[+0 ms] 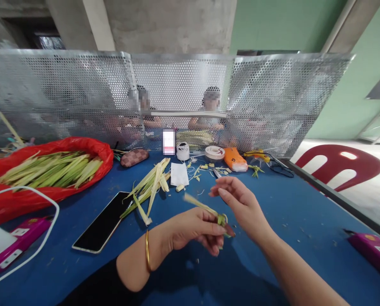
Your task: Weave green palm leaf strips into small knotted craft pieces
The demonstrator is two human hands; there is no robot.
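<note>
My left hand [198,229], with a gold bangle at the wrist, pinches a folded or knotted pale-green leaf strip [221,219], which looks like corn husk. One end of the strip sticks out to the upper left, slightly blurred, and a brownish tip shows below the fold. Just right of it hovers my right hand [242,204], fingers loosely curved and apart, with nothing visible in it. Beyond my left wrist lies a loose pile of long husk strips [153,180], partly over the edge of a dark-screened tablet or large phone [102,223].
A red plastic bag [102,151] full of husk strips stands left, near a white cable [54,204] and a purple power strip [33,233]. At the back are thread [183,151], a tape roll [214,153], an orange packet [235,159] and a perforated metal screen [180,76].
</note>
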